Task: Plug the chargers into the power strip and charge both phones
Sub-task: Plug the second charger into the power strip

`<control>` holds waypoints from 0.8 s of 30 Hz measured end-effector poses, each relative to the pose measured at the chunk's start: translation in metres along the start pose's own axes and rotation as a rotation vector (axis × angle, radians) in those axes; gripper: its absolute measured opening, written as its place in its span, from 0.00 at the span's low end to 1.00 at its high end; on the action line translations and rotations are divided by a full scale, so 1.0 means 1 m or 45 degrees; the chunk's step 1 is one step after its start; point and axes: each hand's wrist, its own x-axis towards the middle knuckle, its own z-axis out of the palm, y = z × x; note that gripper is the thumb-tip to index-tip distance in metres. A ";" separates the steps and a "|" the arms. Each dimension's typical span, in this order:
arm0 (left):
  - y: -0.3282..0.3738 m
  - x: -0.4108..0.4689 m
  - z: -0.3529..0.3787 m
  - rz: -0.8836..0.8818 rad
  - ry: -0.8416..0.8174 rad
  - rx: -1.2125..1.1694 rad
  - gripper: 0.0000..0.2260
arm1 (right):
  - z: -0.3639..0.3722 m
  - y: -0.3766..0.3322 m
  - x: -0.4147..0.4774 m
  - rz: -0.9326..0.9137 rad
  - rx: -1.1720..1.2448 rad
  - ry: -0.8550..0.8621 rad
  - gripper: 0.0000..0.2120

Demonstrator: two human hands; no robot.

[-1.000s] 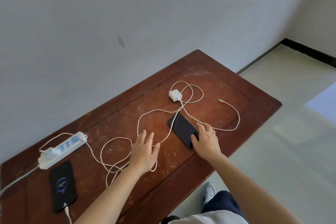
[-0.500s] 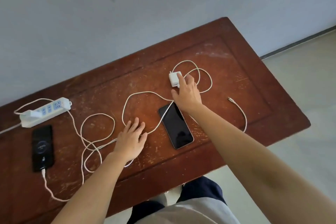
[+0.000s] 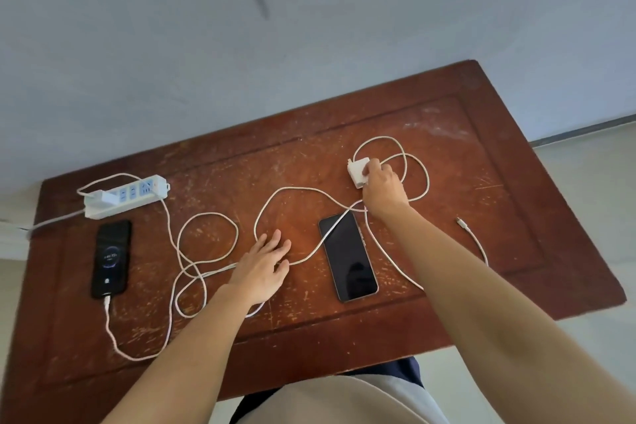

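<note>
Power strip (image 3: 125, 195) lies at the far left corner of the table (image 3: 537, 182), long axis running left to right along the far edge. One white plug block already sits in its left end; blue sockets to the right of it look free.

Just in front of the strip, toward the left edge: first phone (image 3: 111, 258), screen lit with a charging display, cable in its near end.

Mid-table, near edge: left hand (image 3: 263, 267) flat on the wood, fingers spread, lying across loops of white cable (image 3: 213, 217). It grips nothing.

Right of it: second phone (image 3: 348, 256), screen dark, long axis far-to-near, a cable strand lying across its far corner. No plug in it.

Far side, right of centre: second charger (image 3: 358, 171), white block. Right hand (image 3: 382, 191) has its fingertips closed on it.

Loose connector end (image 3: 459, 220) lies toward the right edge, well apart from the dark phone.

Judgement: the charger must travel the table's length leftward to the strip. The left hand is nearer the strip; the right holds the block.
</note>
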 end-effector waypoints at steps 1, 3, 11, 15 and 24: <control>0.000 0.000 -0.001 -0.002 -0.014 -0.004 0.23 | -0.003 -0.001 -0.002 0.009 0.025 -0.021 0.17; 0.001 0.001 -0.004 -0.002 -0.045 -0.015 0.23 | -0.008 -0.006 -0.006 0.060 0.141 -0.084 0.23; 0.006 -0.005 -0.016 0.020 0.027 0.116 0.23 | -0.027 -0.041 -0.039 0.440 1.873 -0.432 0.25; -0.014 -0.018 -0.027 0.026 0.207 0.126 0.22 | -0.032 -0.066 -0.052 0.269 1.902 -0.538 0.26; -0.123 -0.046 -0.060 -0.122 0.351 0.102 0.27 | 0.013 -0.176 -0.067 0.189 1.515 -0.414 0.18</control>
